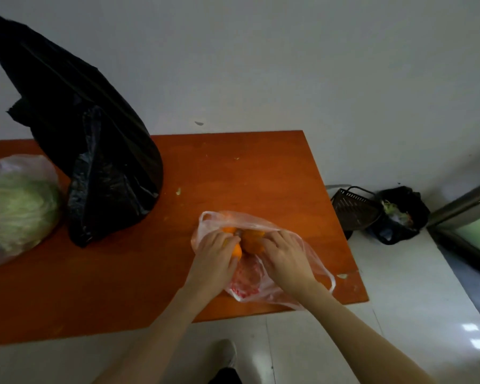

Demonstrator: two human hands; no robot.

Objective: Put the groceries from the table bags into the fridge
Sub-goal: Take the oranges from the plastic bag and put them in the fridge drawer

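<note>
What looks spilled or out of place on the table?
Small pale green scraps lie loose on the orange table, with another bit near its right edge. They look like vegetable crumbs. Nothing else seems odd.

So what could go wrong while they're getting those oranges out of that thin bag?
Both hands, left hand and right hand, grip oranges inside the thin plastic bag; the film might tear or snag. The bag lies near the table edge, so a loose orange could roll off onto the floor.
</note>
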